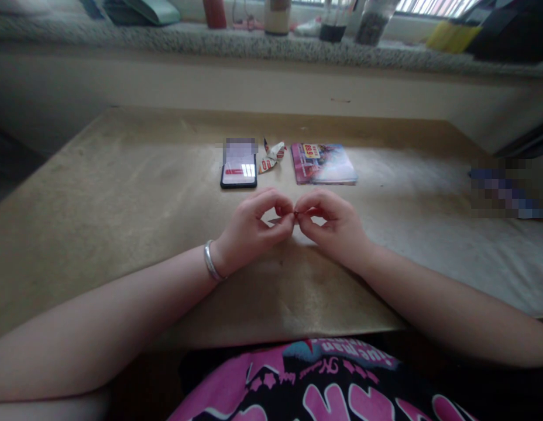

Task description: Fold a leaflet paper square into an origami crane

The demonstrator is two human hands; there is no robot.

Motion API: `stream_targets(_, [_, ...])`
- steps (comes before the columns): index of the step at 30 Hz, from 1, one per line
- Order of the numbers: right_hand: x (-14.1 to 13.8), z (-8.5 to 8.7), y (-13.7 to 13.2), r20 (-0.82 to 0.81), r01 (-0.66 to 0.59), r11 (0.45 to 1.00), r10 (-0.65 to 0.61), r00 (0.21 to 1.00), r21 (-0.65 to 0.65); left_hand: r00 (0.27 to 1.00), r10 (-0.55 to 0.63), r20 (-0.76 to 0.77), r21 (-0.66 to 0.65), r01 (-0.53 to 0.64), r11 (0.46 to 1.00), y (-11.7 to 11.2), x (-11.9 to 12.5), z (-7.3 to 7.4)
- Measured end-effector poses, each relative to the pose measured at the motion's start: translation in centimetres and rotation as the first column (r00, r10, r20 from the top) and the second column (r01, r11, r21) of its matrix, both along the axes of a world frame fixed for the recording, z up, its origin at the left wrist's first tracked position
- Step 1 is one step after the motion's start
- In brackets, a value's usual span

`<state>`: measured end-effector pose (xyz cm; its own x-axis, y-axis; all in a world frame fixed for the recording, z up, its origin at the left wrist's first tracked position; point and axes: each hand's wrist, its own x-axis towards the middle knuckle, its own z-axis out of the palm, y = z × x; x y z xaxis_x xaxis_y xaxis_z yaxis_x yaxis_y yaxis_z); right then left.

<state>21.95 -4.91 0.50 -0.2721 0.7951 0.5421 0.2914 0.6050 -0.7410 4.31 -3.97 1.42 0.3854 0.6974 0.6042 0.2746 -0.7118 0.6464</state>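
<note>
In the middle of the table my left hand and my right hand meet fingertip to fingertip, both closed in a pinch. Between them is a small folded piece of paper, mostly hidden by the fingers; a pale pointed end shows inside the left hand's curl. A silver bangle circles my left wrist. Just beyond the hands lies a folded paper figure with printed red characters, like a crane. A phone with a lit screen lies to its left, and a stack of colourful printed sheets to its right.
The brown table reaches back to a white wall. Above it, a speckled stone sill bears jars, bottles and a yellow item. A blurred blue item lies at the table's right side. The near table edge runs close to my body.
</note>
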Motion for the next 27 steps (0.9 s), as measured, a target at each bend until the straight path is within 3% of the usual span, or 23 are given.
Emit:
stream_targets(9, [0.1,-0.1,0.1,-0.015,0.007,1.0,-0.007,1.0,-0.02,1.0,0.014,0.0,-0.051,-0.014,0.999,0.1,0.1,-0.4])
stream_targets(14, [0.0,-0.1,0.2,-0.083,0.0,0.992,-0.01,0.997,-0.123,0.996,0.049,-0.081,-0.061,-0.054,0.997,0.4,0.2,-0.8])
stream_targets(21, [-0.1,-1.1,1.1,-0.133,-0.01,0.945,-0.036,0.99,-0.328,0.998,-0.011,-0.064,-0.343,-0.011,0.939,1.0,0.1,-1.0])
stream_targets(27, [0.2,-1.8,1.8,-0.171,-0.046,0.926,-0.02,0.985,-0.376,0.988,-0.075,0.136,-0.485,0.133,0.865,1.7,0.0,-1.8])
